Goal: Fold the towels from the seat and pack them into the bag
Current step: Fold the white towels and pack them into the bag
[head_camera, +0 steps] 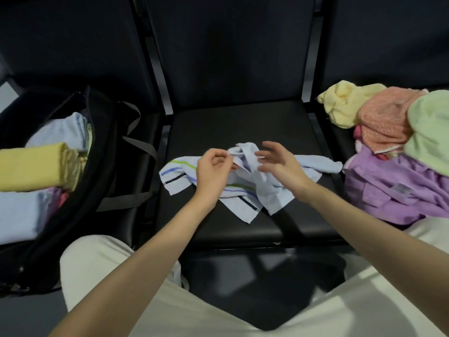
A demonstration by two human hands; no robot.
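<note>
Light blue striped towel (245, 190) lies crumpled on middle black seat (243, 122), bunched ridge raised at centre. Left hand (213, 171) pinches raised edge of towel between thumb and curled fingers. Right hand (279, 164) hovers just beside same ridge, fingers spread and relaxed, gripping nothing. Hands close together, not touching. Black bag (97, 152) open on left seat, holding folded yellow towel (34, 166) and folded pale blue towels. Unfolded pile on right seat: yellow, orange, green, purple towel (388, 190).
</note>
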